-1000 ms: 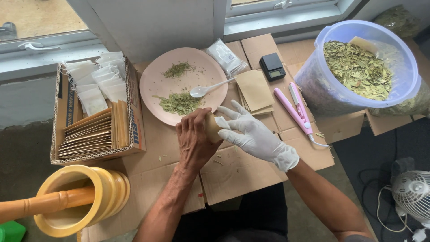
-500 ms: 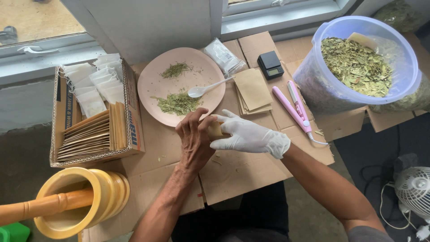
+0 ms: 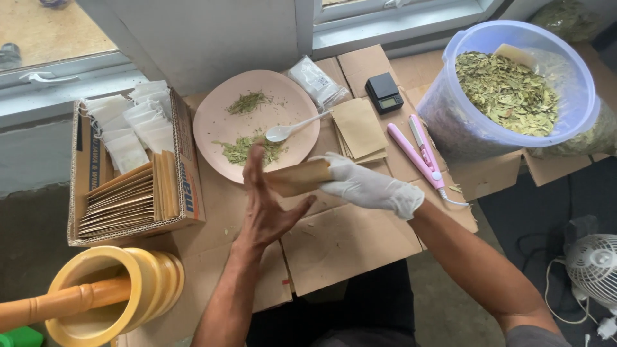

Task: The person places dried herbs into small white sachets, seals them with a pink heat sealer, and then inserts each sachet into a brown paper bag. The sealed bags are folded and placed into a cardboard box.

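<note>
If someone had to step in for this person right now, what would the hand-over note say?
Right hand, gloved: holds a brown paper pouch by one end.
Left hand, bare: open, fingers spread, beside the pouch.
Pink plate: two small heaps of crushed herb and a white spoon.
Empty pouches lie right of the plate; more in the cardboard box.
Done: pouch picked up.
Left: whether it is filled cannot be told; pink sealer lies untouched.

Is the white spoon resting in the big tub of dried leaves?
No, the white spoon lies on the pink plate, apart from the tub.
</note>
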